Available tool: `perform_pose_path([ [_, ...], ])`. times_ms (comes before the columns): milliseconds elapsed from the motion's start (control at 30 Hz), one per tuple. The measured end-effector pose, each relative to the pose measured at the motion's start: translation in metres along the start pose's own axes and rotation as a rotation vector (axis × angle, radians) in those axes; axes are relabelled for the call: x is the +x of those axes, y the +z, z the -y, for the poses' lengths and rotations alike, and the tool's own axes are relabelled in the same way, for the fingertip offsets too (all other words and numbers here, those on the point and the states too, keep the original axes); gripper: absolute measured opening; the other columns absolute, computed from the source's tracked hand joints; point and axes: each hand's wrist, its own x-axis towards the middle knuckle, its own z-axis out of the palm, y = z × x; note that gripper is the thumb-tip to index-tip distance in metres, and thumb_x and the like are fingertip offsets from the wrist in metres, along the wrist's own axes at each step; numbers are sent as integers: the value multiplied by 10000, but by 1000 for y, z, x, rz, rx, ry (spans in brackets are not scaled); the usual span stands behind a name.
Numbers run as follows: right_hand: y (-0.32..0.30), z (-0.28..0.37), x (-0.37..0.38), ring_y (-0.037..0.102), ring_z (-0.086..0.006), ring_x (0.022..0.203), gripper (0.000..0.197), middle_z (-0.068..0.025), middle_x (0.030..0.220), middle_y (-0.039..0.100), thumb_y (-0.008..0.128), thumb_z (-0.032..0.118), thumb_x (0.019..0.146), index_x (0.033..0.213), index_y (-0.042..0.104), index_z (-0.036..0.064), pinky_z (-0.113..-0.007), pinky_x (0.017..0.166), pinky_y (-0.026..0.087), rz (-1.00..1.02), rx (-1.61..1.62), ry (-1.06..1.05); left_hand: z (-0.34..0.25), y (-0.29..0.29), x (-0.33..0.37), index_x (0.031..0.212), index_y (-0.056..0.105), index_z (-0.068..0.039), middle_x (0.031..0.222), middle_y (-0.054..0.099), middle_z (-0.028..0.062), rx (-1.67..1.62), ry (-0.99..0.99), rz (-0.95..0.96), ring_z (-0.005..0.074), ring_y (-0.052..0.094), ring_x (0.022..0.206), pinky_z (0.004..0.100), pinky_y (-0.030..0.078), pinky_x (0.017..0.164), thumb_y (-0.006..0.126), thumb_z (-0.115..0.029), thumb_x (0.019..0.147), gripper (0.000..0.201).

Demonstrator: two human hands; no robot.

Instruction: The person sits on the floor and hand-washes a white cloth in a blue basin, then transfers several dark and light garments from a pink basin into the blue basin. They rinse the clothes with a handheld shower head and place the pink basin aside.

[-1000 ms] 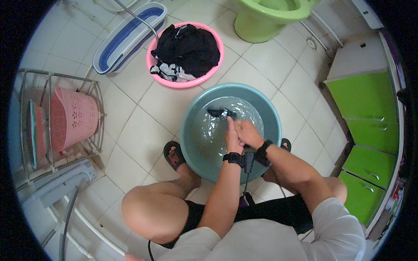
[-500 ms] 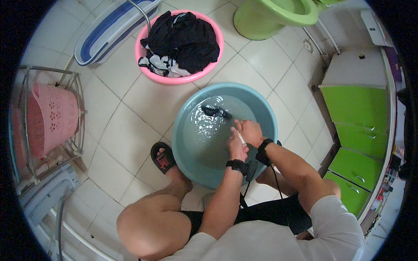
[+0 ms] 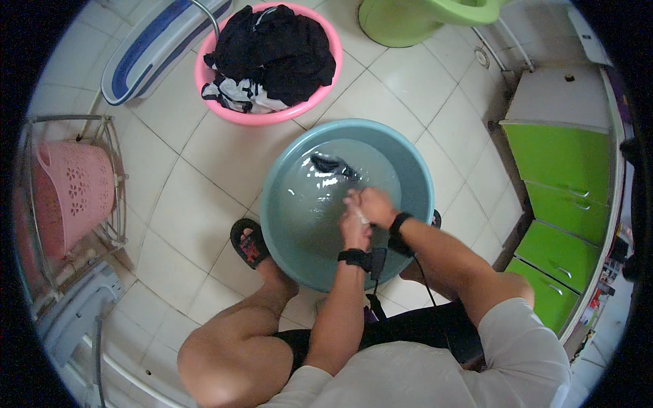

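Note:
A round blue-green basin [image 3: 423, 178] stands on the floor between my legs, with cloudy water in it. Dark wet cloth [image 3: 326, 163] floats near the basin's far side. Over the water my left hand [image 3: 354, 231] and my right hand [image 3: 377, 206] are pressed together, fingers closed. Between them shows a small white thing [image 3: 362, 217], likely fabric, mostly hidden by the fingers. The right hand is slightly blurred. Both wrists wear black straps, with a cable hanging down.
Beyond the basin, a pink tub [image 3: 258, 118] holds black and white clothes. A folded blue-and-white tub [image 3: 129, 64] leans at the far left. A pink basket [image 3: 85, 190] sits in a metal rack on the left. Green cabinets [image 3: 558, 160] line the right; a green toilet [image 3: 394, 24] stands at the back.
Both hands, still together with the white thing, have shifted slightly left. The dark cloth has drifted a little in the water. The whole view has also moved slightly.

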Motion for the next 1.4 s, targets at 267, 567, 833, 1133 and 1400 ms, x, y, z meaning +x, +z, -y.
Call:
perform_pose_path([
  [267,62,-53,50,653,-465,828,502,-260,867,678,527,475,977,949,649,-11,-508,748,513,-115,430,134,8,-53,66,1141,574,-139,906,603,-1,-200,-33,52,92,524,720,267,437,606,545,-457,995,351],
  [567,93,-24,49,656,-459,883,267,-271,931,677,574,238,903,1073,605,35,-533,797,518,43,115,12,37,-92,96,1316,484,-111,1284,554,93,-282,-57,-36,284,563,1129,478,460,974,482,-446,1014,451],
  [833,62,-6,39,638,-442,792,362,-220,856,675,477,323,958,858,668,31,-544,727,499,57,82,-226,6,-66,83,1207,559,-85,1083,641,65,47,270,-46,245,622,1006,438,518,914,455,-571,992,542],
  [1133,85,-4,79,659,-446,890,318,-267,939,678,477,321,981,1061,596,37,-555,800,512,-201,75,77,2,-77,88,1227,588,-98,1171,657,55,-331,12,1,251,622,1063,426,508,924,453,-552,999,526],
  [1400,63,23,53,642,-457,844,418,-268,882,666,475,361,982,858,685,21,-543,814,502,157,403,-295,-4,-84,76,1211,562,-111,1142,632,54,-248,135,-25,208,623,1002,377,541,798,448,-456,1024,409],
])
